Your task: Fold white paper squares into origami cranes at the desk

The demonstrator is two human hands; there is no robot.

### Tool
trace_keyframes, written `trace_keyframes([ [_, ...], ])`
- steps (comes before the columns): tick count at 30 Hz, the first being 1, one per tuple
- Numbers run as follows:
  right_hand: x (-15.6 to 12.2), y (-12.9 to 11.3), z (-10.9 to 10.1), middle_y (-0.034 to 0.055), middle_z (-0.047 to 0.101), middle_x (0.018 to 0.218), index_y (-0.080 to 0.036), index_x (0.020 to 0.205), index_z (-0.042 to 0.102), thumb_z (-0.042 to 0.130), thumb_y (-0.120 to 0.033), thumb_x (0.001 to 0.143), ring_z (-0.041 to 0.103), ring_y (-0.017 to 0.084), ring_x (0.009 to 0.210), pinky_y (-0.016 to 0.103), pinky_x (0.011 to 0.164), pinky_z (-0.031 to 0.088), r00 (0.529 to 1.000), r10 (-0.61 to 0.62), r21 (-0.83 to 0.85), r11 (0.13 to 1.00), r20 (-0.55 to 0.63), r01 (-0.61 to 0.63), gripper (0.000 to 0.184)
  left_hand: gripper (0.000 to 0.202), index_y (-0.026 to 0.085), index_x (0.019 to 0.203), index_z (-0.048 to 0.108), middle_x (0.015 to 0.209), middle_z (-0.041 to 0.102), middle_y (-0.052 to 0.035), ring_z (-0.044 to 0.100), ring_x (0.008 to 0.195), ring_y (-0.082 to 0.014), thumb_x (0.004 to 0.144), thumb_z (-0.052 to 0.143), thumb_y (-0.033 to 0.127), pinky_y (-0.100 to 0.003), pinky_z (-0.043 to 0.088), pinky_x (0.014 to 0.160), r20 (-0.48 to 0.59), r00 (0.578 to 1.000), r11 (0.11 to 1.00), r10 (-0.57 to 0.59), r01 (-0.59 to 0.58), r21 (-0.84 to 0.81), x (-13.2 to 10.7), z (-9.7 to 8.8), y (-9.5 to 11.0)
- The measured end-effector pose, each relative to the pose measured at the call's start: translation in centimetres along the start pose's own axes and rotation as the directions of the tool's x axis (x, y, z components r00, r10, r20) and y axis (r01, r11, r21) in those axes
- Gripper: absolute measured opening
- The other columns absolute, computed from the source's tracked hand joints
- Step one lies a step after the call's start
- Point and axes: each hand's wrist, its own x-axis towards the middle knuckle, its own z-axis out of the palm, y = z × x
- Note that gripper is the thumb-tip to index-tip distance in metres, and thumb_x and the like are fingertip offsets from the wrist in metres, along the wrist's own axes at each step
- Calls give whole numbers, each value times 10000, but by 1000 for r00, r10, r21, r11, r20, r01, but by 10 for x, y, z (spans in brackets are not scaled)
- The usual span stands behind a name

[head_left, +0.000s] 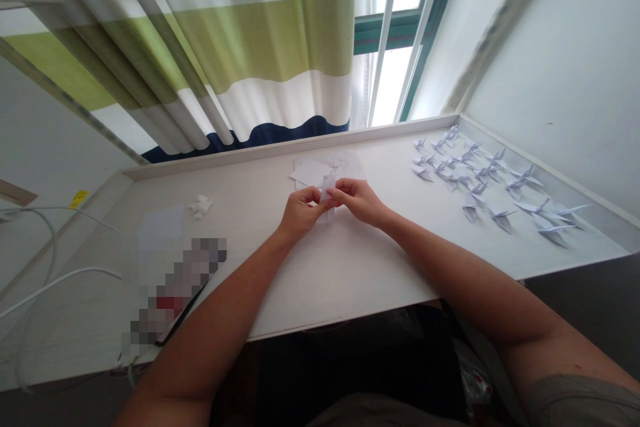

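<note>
Between my hands, just above the white desk [280, 293], is a small folded piece of white paper [328, 183], held upright. My left hand [303, 212] pinches it from the left near its lower part. From the right, my right hand [361, 200] grips it with thumb and fingers closed. The fingers hide much of its lower half, so its exact fold cannot be made out. Right behind the hands lie flat white paper sheets [310, 170], one with dark marks on it.
Many folded paper cranes [470, 167] stand at the desk's right side. On the left are a crumpled white tissue [201, 205], a pale sheet [161, 223], a blurred-out phone-like device [180, 293] and white cables [65, 275]. A raised rim [280, 143] runs along the back, below a curtain [280, 33].
</note>
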Motion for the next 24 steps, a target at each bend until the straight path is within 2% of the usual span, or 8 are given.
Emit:
trace_keyframes([
  [2,2,1,-3,-4,617,705,-182,739,637,745,-584,876,567,141,671,290,663,477,998,40,76,996,-54,-36,438,538,179,618,587,637,611,17,551,602,-117,724,912,594,-242,448,574,41,999,995,-21,24,-96,0,1,-1],
  [4,4,1,-7,-7,608,695,-182,702,617,744,-516,857,561,135,665,293,673,494,991,82,151,986,-108,-65,390,527,177,669,607,670,637,13,586,615,-121,724,906,607,-248,484,591,36,998,979,-57,63,-193,1,1,-3],
  [6,6,0,-10,-6,622,689,-180,695,625,754,-446,817,574,138,673,295,685,514,982,120,184,979,-147,-92,320,516,172,739,650,720,678,1,623,634,-129,713,908,619,-253,524,599,-21,995,966,-97,89,-243,3,-1,-4],
  [8,6,-1,-11,6,666,709,-172,735,671,781,-405,773,599,147,685,293,672,521,978,156,170,977,-136,-132,260,539,167,796,676,742,704,-7,635,617,-134,686,915,638,-259,550,569,-74,989,961,-127,104,-258,6,-3,-5],
  [12,6,0,-8,55,764,838,-159,854,747,867,-475,726,675,191,758,324,683,583,988,153,194,970,-31,-144,362,606,168,861,670,721,728,-12,659,573,-148,638,929,669,-272,577,513,-61,986,953,-153,131,-273,10,-6,-8],
  [18,7,7,-7,73,782,883,-164,878,767,934,-634,643,707,220,798,370,678,659,987,145,259,958,-64,-124,551,589,172,855,606,671,735,-22,684,522,-166,677,911,644,-282,586,478,-76,981,962,-181,160,-221,13,-9,-11],
  [22,8,8,-9,69,785,886,-158,905,771,905,-616,684,716,221,808,361,704,645,986,152,264,956,-63,-131,526,572,195,926,562,662,721,11,689,547,-163,685,920,570,-276,598,486,-62,981,960,-183,164,-229,12,-10,-9],
  [24,7,8,-10,53,777,844,-158,938,771,876,-565,723,717,216,794,341,700,618,985,158,250,959,-74,-135,472,531,194,948,587,687,717,16,682,576,-156,681,918,512,-275,604,493,-52,984,959,-170,153,-238,12,-10,-8],
])
